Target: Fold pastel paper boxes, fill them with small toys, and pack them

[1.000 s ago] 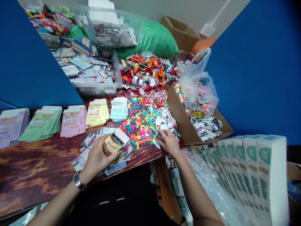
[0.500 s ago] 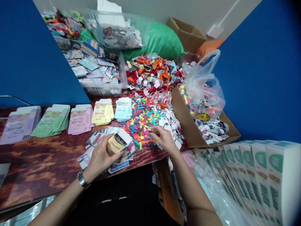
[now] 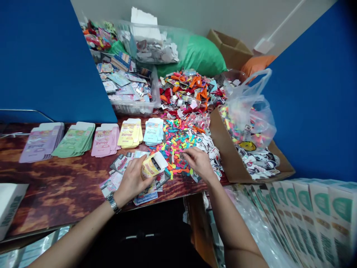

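We see the whole scene bright and evenly lit (where the light comes from we cannot tell), with only soft shadows beneath the left hand [image 3: 131, 182] and right hand [image 3: 196, 163] and a faint glare on the plastic bag [image 3: 248, 115]. Toward the edges the wide view bends things: the white cartons [image 3: 320, 219] lean and stretch and turn slightly soft, and the wooden tabletop [image 3: 55, 178] skews.
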Tool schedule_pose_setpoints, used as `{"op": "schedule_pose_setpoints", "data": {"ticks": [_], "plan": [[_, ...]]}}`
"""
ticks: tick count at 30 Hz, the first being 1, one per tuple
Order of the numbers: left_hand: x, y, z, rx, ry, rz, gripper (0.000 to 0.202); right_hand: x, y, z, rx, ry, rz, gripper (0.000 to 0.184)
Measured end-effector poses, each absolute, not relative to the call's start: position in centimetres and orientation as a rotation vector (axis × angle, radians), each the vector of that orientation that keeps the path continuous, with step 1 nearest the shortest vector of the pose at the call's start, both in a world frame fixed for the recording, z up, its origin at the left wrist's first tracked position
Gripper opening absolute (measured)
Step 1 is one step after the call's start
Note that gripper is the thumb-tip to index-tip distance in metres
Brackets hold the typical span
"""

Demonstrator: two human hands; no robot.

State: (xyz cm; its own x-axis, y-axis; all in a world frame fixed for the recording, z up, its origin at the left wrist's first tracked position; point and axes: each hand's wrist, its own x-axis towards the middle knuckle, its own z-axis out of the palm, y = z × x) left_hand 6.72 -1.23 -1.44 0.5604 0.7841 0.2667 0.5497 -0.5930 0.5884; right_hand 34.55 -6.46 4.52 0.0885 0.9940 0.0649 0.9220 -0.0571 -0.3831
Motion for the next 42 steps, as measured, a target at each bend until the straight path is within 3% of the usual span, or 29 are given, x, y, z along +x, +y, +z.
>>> {"op": "schedule_pose_setpoints", "data": {"ticks": [5,11,17,21,27,36,38,42], "plan": [[8.2,-1.3,-1.4,2.433,1.076,0.739,0.071,31.6,-6.1,6.4,-1.811,-1.957,0.382,0.015],[8.9,-1.8,-1.3,2.467,1.032,0.739,0.072,27.8,-5.6,4.7,-1.703,-2.132,0.391,0.012],[8.6,-1.4,-2.2,2.413,1.02,0.746,0.072,26.8,-6.2,4.1,-1.435,-2.016,0.51,0.021],[8.6,-1.1,-2.0,2.339,1.026,0.761,0.071,28.1,-5.7,4.1,-1.315,-1.882,0.373,0.025],[7.5,-0.7,-1.8,2.325,1.064,0.733,0.074,37.4,-0.3,1.6,-1.95,-1.637,0.145,0.023],[7.3,-0.8,-2.4,2.319,1.055,0.707,0.074,45.1,6.9,0.3,-2.241,-1.307,-0.031,0.063],[7.5,-0.8,-2.3,2.303,1.045,0.711,0.072,45.2,8.2,0.8,-2.27,-1.27,-0.033,0.056],[7.6,-0.4,-1.7,2.234,1.117,0.737,0.072,44.4,8.8,2.1,-2.223,-1.275,0.058,0.021]]}}
